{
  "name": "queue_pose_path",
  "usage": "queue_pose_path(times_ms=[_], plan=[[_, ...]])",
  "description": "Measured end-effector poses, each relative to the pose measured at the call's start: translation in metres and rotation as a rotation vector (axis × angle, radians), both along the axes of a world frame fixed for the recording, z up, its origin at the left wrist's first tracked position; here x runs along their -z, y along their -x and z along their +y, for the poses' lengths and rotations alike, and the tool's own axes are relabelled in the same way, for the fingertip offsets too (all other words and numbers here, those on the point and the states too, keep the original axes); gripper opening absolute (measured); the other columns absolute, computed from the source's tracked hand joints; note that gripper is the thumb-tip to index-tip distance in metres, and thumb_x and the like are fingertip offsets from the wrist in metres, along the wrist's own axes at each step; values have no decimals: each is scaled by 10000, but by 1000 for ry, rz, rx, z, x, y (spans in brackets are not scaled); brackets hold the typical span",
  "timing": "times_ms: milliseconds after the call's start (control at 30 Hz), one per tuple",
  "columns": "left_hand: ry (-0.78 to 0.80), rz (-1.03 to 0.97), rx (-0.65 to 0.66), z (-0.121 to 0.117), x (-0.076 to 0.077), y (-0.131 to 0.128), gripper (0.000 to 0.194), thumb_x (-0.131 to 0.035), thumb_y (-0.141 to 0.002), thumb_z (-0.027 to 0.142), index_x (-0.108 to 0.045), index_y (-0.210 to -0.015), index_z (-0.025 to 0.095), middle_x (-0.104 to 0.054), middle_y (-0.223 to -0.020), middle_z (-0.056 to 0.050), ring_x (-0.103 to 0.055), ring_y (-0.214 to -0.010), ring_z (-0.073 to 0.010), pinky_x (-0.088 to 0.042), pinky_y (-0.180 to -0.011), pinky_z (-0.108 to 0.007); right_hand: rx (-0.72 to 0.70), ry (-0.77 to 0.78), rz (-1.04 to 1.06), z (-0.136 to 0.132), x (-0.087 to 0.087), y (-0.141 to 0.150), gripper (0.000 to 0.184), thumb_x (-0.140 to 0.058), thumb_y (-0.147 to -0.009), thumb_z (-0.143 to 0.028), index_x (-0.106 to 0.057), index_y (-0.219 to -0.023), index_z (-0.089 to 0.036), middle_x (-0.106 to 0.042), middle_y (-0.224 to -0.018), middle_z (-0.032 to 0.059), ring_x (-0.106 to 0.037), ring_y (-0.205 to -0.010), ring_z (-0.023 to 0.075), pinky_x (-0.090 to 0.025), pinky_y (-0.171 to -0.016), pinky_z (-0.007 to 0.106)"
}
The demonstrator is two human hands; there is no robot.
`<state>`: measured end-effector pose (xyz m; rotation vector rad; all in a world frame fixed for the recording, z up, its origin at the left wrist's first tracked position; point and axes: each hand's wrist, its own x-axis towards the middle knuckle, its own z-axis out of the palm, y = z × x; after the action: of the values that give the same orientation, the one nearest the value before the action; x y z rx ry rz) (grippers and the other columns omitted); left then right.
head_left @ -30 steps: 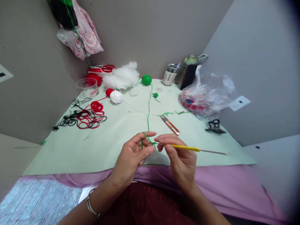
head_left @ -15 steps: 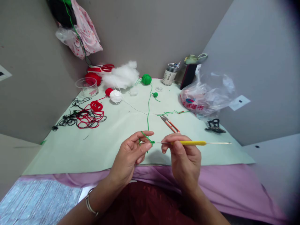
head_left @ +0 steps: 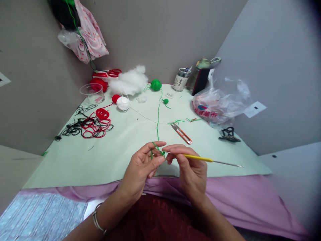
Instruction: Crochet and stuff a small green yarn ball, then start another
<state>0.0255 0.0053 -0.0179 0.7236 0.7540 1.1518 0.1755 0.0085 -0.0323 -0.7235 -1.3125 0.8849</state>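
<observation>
Between thumb and fingers, my left hand (head_left: 144,164) pinches a small piece of green yarn work (head_left: 162,153), with a strand looped over the index finger. From there the green yarn (head_left: 158,124) runs back across the table to a green yarn ball (head_left: 155,85). My right hand (head_left: 192,170) grips a crochet hook (head_left: 200,158) by its yellow handle. One metal end of the hook meets the green work at my left fingertips; the other points right, tilted slightly down. Just beyond my right hand lie orange-handled thread snips (head_left: 182,134).
Tangled black yarn (head_left: 72,128) and red yarn (head_left: 97,125) lie at the left, near a clear plastic cup (head_left: 92,93). White stuffing (head_left: 130,81) and a white yarn ball (head_left: 123,103) sit behind. A plastic bag (head_left: 218,100) and a black hair claw (head_left: 228,134) are at the right.
My right hand has moved left, closer to my left hand. The crochet hook has shifted left, and its right end has tipped downward. My left hand still holds the green work.
</observation>
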Motion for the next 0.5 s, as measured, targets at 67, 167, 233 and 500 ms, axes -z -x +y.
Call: queue_pose_path(times_ms=[67,167,233,500], plan=[[3,3,-23,0,-2,2,321,-884,-825,288,-795,-1131,251,-550,-778,63,-325,-484,16,-233,-444,-142,-7,27,26,1,1,-2,218,-598,-1050,-222,-803,-1080,-292,-799,-1052,30,-672,-757,126,-566,-677,280],[8,-3,-47,0,-4,5,319,-894,-810,277,-801,-1114,250,-550,-793,61,-328,-492,18,-240,-444,-134,-40,48,65,2,3,-5,224,-579,-1064,-239,-796,-1076,-294,-781,-1031,19,-671,-770,123,-562,-687,279],[11,-6,-47,0,-4,5,314,-896,-808,276,-804,-1107,249,-547,-793,61,-330,-494,18,-244,-445,-132,-52,58,73,2,3,-7,222,-577,-1065,-243,-794,-1073,-288,-768,-1007,18,-668,-766,124,-557,-680,281],[-2,14,-21,1,-2,2,316,-887,-821,295,-794,-1117,236,-550,-794,57,-327,-499,15,-250,-448,-136,-6,26,59,0,1,-3,223,-591,-1051,-208,-802,-1058,-279,-772,-1015,35,-663,-745,126,-550,-662,290]])
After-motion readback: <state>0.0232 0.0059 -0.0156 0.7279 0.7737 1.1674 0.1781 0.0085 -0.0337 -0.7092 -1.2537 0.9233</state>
